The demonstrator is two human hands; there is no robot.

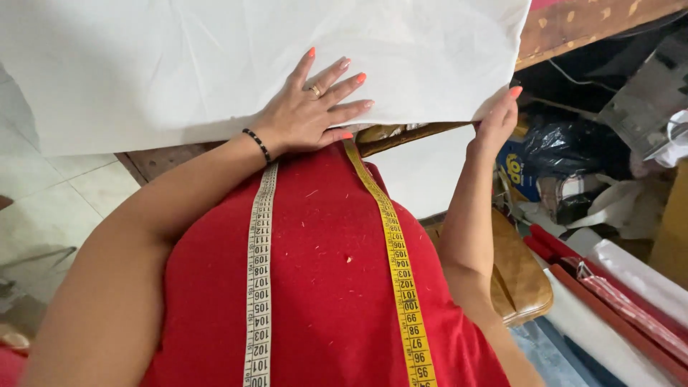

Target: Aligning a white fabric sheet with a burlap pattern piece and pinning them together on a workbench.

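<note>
Worn wooden surface up top, mostly covered by a large white fabric sheet. Left hand pressed flat on the sheet near its lower edge, fingers spread wide and straight, gripping nothing. Right hand at the sheet's lower right corner, fingers closed in a pinch on the hem (thumb hidden behind the cloth). Yellow-and-white measuring tape draped over a red shirt, hanging in two strips. Pale tiled floor off to the left. Brown wooden stool just beside the right forearm. Rolls of white and red material lying at lower right, with dark plastic bags piled behind them.
</note>
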